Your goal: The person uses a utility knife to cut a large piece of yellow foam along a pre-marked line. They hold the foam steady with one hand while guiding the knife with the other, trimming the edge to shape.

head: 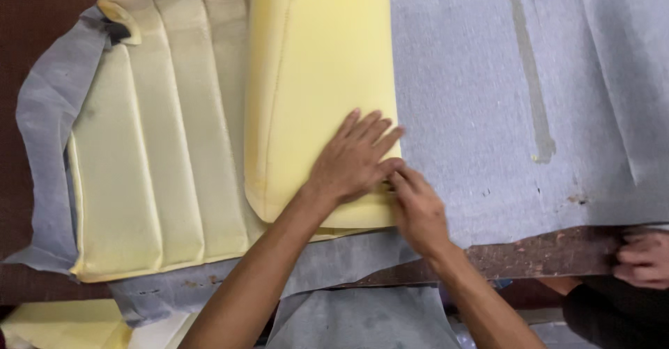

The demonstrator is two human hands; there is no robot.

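Head view, left hand (355,157) flat on smooth yellow foam (320,63), grey felt (474,98) beside

The foam sheet (320,63) is soft yellow. The quilted foam pad (153,161) on the left is pale cream with long stripes. The fabric (488,98) is grey. The counter (28,14) is dark brown.

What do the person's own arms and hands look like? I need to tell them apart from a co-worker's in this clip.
Both forearms are bare up to the frame edge, with no sleeves showing. The left hand and right hand wear no gloves, rings, watch or bands that can be seen. The other person's hand at the right edge sits beside a dark sleeve.
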